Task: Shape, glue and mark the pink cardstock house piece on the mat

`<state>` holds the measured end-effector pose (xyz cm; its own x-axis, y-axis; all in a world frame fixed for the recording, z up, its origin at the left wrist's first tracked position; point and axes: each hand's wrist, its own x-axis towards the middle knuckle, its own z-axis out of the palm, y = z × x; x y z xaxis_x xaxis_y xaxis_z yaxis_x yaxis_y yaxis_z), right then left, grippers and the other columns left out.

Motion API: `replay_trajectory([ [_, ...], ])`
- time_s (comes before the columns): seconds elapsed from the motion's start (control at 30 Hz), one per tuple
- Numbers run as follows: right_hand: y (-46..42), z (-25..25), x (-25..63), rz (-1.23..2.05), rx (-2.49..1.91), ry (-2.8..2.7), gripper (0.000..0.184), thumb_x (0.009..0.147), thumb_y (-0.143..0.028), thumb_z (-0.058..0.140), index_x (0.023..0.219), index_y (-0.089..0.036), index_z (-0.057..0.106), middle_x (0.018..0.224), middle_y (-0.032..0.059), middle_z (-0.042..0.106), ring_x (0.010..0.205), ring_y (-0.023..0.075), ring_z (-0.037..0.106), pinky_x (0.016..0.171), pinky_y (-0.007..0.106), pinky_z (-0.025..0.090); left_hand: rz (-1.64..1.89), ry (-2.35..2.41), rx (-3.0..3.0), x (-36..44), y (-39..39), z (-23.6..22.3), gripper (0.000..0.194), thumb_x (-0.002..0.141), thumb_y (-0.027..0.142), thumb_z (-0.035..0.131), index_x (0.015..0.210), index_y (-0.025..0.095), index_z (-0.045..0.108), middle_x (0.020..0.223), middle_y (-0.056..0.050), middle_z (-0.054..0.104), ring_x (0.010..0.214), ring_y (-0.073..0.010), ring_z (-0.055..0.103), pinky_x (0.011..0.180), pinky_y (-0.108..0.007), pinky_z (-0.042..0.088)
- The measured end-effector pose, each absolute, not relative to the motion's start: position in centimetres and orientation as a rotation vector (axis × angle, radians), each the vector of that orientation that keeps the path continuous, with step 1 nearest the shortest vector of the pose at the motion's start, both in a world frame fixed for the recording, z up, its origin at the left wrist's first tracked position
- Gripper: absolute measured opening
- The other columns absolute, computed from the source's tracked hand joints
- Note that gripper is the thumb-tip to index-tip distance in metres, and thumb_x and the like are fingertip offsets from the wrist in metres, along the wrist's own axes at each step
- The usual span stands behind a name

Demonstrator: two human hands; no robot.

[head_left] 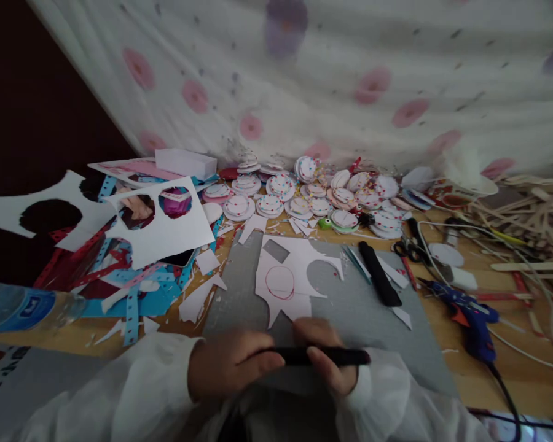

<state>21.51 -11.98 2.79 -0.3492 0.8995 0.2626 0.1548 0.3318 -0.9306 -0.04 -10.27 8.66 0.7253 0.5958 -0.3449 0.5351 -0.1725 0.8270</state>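
Your left hand (239, 362) and right hand (322, 336) are both closed around one black stick (295, 356). Just ahead of them, the white paper (299, 252) lies on the gray mat (373, 334). A square hole (276, 251) is cut; the red ring (279, 282) is drawn, not cut. Well left of your left hand is a bottle (27, 309); I can't tell what's inside.

Both hands (239, 363) grip black tool (297, 355); red-circled white card (299, 277) on grey mat (368, 326).
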Motion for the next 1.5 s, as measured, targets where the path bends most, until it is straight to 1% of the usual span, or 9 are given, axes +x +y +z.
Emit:
replay_trajectory([
  [0.1, -9.3, 3.9, 25.2, 0.885, -0.877, -2.168, 0.035, 0.089, -0.053, 0.046, 0.076, -0.022, 0.056, 0.070, 0.0043, 0.057, 0.063, 0.0182, 0.052, 0.058, 0.030, 0.039, 0.234, 1.150, 1.998, -2.8, -9.5, 8.9, 0.050, 0.093, 0.058, 0.030, 0.073, 0.019, 0.054, 0.066, 0.000, 0.058, 0.063, -0.0140, 0.055, 0.058, -0.024, 0.037],
  [0.2, -8.0, 3.4, 29.7, 0.389, -1.315, -2.066, 0.016, 0.091, -0.035, 0.049, 0.084, -0.022, 0.055, 0.082, 0.0076, 0.060, 0.080, 0.0220, 0.057, 0.072, 0.034, 0.044, 0.369, 1.530, 2.045, -5.7, -8.6, 8.4, 0.045, 0.097, 0.049, 0.027, 0.091, 0.021, 0.060, 0.083, -0.003, 0.069, 0.080, -0.0179, 0.064, 0.069, -0.026, 0.045],
  [0.4, -6.5, -0.6, 35.3, -0.338, -2.045, -1.796, 0.038, 0.086, -0.045, 0.048, 0.102, -0.012, 0.057, 0.092, 0.0173, 0.056, 0.090, 0.0342, 0.054, 0.077, 0.048, 0.045, -0.011, 2.107, 2.321, -7.0, -6.3, 4.9, 0.044, 0.096, 0.046, 0.032, 0.087, 0.017, 0.063, 0.079, -0.012, 0.071, 0.074, -0.0278, 0.068, 0.060, -0.032, 0.044],
  [0.5, -5.7, -1.9, 36.0, -0.284, -2.124, -1.824, 0.036, 0.086, -0.037, 0.046, 0.106, -0.009, 0.056, 0.095, 0.0193, 0.057, 0.089, 0.0334, 0.055, 0.077, 0.047, 0.046, -0.061, 2.152, 2.411, -6.4, -5.3, 3.9, 0.044, 0.097, 0.044, 0.031, 0.090, 0.015, 0.063, 0.082, -0.013, 0.071, 0.077, -0.0286, 0.068, 0.061, -0.033, 0.045],
  [0.67, -5.5, -1.2, 36.2, -0.092, -1.972, -1.739, 0.033, 0.090, -0.031, 0.039, 0.108, -0.010, 0.055, 0.098, 0.0219, 0.059, 0.093, 0.0336, 0.057, 0.080, 0.048, 0.046, 0.197, 2.102, 2.564, -6.4, -4.6, 4.2, 0.043, 0.096, 0.040, 0.038, 0.122, 0.011, 0.056, 0.102, -0.016, 0.068, 0.097, -0.0316, 0.062, 0.083, -0.041, 0.048],
  [0.83, -7.0, 1.5, 34.0, 0.690, -1.672, -1.214, 0.036, 0.089, -0.051, 0.048, 0.106, -0.021, 0.057, 0.076, 0.0079, 0.060, 0.056, 0.0195, 0.053, 0.054, 0.035, 0.044, 0.498, 1.693, 2.553, -4.1, -4.9, 4.2, 0.036, 0.095, 0.033, 0.042, 0.122, 0.013, 0.056, 0.121, -0.016, 0.060, 0.115, -0.0282, 0.056, 0.099, -0.044, 0.045],
  [0.97, -8.4, 3.3, 31.4, 1.213, -1.377, -0.999, 0.041, 0.076, -0.051, 0.069, 0.104, -0.021, 0.061, 0.084, 0.0071, 0.065, 0.058, 0.0150, 0.053, 0.051, 0.029, 0.043, 0.470, 1.433, 2.511, -0.7, -4.4, 2.8, 0.043, 0.096, 0.036, 0.042, 0.133, 0.015, 0.048, 0.140, -0.016, 0.048, 0.130, -0.0276, 0.047, 0.108, -0.045, 0.040],
  [1.13, -9.3, 3.6, 30.6, 1.209, -1.302, -1.132, 0.029, 0.083, -0.042, 0.067, 0.104, -0.022, 0.060, 0.072, 0.0003, 0.058, 0.056, 0.0113, 0.046, 0.051, 0.025, 0.038, 0.358, 1.341, 2.526, 0.6, -3.1, 1.2, 0.061, 0.092, 0.044, 0.048, 0.143, 0.010, 0.038, 0.154, -0.022, 0.027, 0.144, -0.0340, 0.025, 0.114, -0.052, 0.030],
  [1.5, -8.4, 3.0, 30.3, 1.174, -1.353, -0.981, 0.029, 0.079, -0.045, 0.071, 0.088, -0.021, 0.058, 0.053, -0.0040, 0.053, 0.036, 0.0068, 0.037, 0.034, 0.020, 0.024, 0.221, 1.253, 2.574, -0.9, -2.3, 1.8, 0.064, 0.090, 0.052, 0.050, 0.144, 0.020, 0.040, 0.155, -0.016, 0.030, 0.144, -0.0314, 0.024, 0.116, -0.058, 0.017],
])
